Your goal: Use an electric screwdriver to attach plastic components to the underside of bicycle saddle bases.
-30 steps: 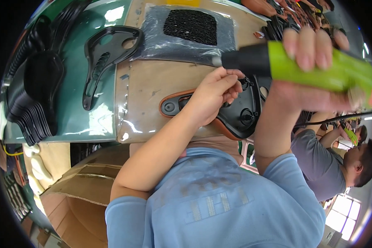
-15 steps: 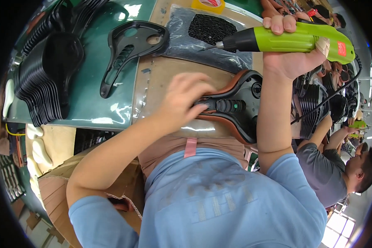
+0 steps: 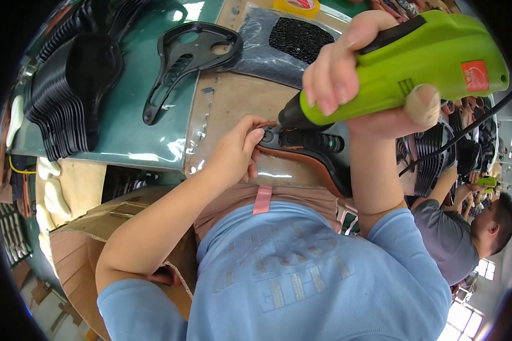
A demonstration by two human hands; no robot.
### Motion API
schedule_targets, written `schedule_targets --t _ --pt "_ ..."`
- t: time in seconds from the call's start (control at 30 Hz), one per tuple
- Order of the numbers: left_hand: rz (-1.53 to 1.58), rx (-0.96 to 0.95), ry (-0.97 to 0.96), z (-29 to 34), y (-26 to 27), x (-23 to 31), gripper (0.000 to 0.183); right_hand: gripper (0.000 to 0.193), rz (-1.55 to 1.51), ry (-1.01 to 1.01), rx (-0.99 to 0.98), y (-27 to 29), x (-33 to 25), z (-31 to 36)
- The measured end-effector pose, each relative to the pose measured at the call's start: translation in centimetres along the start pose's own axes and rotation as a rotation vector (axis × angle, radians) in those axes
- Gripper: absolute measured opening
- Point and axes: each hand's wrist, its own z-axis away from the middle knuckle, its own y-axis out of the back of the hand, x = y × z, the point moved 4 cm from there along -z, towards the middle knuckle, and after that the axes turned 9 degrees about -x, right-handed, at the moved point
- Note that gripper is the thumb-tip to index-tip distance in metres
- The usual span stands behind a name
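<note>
My right hand [image 3: 337,73] is wrapped round a green electric screwdriver [image 3: 424,54] with a black nose. The screwdriver points down and left, its tip at the narrow end of a bicycle saddle [image 3: 301,158]. That saddle lies underside up at the table's near edge, with a black plastic base and brown cover. My left hand [image 3: 236,150] pinches the saddle's narrow end between thumb and fingers, right beside the screwdriver's nose. Whether a screw sits under the tip is hidden. The right forearm and screwdriver cover part of the saddle's wide end.
Beyond the saddle lies a clear plastic bag [image 3: 261,54] with black screws [image 3: 299,41]. A yellow tape roll [image 3: 297,7] is behind it. At left are a single black saddle base [image 3: 202,48] and stacked bases [image 3: 77,85]. A cord trails right, near a co-worker [image 3: 446,233].
The screwdriver has come down and left from above the screws to the saddle's narrow end. My left hand, blurred before, now grips that end, and the saddle has tilted.
</note>
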Motion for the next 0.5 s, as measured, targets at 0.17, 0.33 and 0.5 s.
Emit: schedule_targets --t 0.17,0.33,0.5 --pt "0.066 0.003 0.005 -0.6 -0.1 -0.5 0.023 0.058 -0.117 -0.211 0.304 -1.4 1.9 0.3" --pt "0.059 0.012 0.019 -1.2 0.4 -0.1 0.022 0.052 -0.012 -0.337 0.316 -1.7 2.4 0.1" --pt "0.164 0.022 -0.110 -0.8 1.4 -0.6 0.017 0.062 0.015 -0.375 0.178 -3.0 3.6 -0.8"
